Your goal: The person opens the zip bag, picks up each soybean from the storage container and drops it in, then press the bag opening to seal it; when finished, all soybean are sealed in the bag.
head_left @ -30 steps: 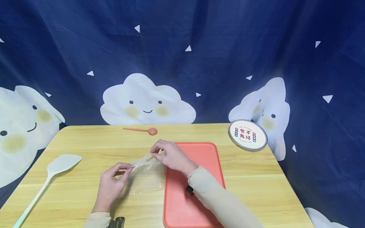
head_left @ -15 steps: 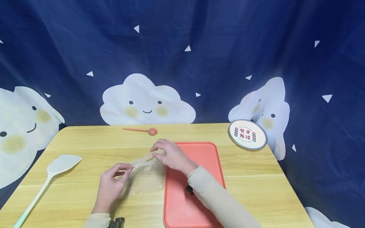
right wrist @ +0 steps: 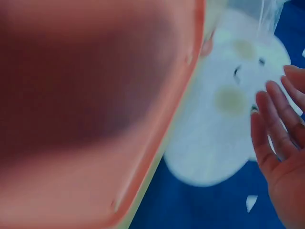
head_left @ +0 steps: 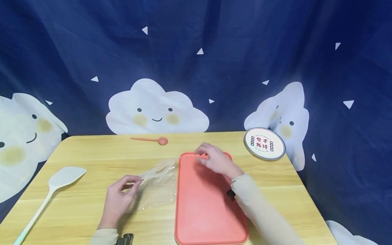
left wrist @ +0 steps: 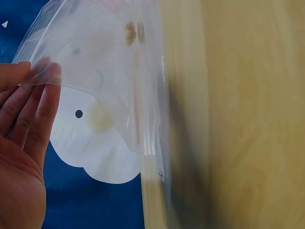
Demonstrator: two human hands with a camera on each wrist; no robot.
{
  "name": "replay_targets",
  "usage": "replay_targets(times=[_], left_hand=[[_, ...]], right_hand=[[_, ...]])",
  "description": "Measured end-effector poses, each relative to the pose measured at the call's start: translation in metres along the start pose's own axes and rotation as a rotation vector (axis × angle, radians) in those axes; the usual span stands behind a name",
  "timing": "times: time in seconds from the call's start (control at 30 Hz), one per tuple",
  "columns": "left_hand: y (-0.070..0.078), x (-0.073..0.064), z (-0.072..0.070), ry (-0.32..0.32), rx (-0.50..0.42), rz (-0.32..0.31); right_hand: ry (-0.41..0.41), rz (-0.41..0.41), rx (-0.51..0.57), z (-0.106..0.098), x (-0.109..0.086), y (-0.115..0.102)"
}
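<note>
My left hand pinches the upper edge of a clear plastic zip bag between thumb and fingers. The bag stands at the wooden table's middle, beside the tray's left edge. Inside it, a small cluster of beige lumps shows through the film; the left wrist view shows the same lumps, though their kind is unclear. Over the far part of a coral-red tray hovers my right hand, holding nothing. Its fingers are loosely bent and apart in the right wrist view.
A red spoon lies near the table's far edge. On the left is a white spatula with a pale green handle end. An oval plate with red lettering sits at the far right. Behind the table hangs a blue cloud-patterned curtain.
My right hand has left the bag's mouth and moved right, over the tray. My left hand keeps its pinch on the bag, almost unmoved. The head view has shifted slightly.
</note>
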State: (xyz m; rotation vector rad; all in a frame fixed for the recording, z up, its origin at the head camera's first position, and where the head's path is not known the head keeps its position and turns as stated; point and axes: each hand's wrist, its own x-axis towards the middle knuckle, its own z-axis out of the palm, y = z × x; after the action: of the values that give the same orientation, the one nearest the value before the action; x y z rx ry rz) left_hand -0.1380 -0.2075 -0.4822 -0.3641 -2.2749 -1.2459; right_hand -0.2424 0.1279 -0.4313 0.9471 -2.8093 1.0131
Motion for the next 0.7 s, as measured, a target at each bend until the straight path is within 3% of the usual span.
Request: replay_targets(times=[0.23,0.4,0.7], left_hand=[[0.0,0.0,-0.002,0.0,-0.005,-0.003],[0.0,0.001,-0.001,-0.003,0.003,0.021],[0.001,-0.001,0.005,0.029,0.007,0.013]], right_hand=[[0.014,0.081,-0.168,-0.026,-0.021,0.047],[-0.043,0.12,-0.256,-0.033,-0.031,0.068],[-0.045,0.044,-0.426,-0.024,-0.035,0.087]])
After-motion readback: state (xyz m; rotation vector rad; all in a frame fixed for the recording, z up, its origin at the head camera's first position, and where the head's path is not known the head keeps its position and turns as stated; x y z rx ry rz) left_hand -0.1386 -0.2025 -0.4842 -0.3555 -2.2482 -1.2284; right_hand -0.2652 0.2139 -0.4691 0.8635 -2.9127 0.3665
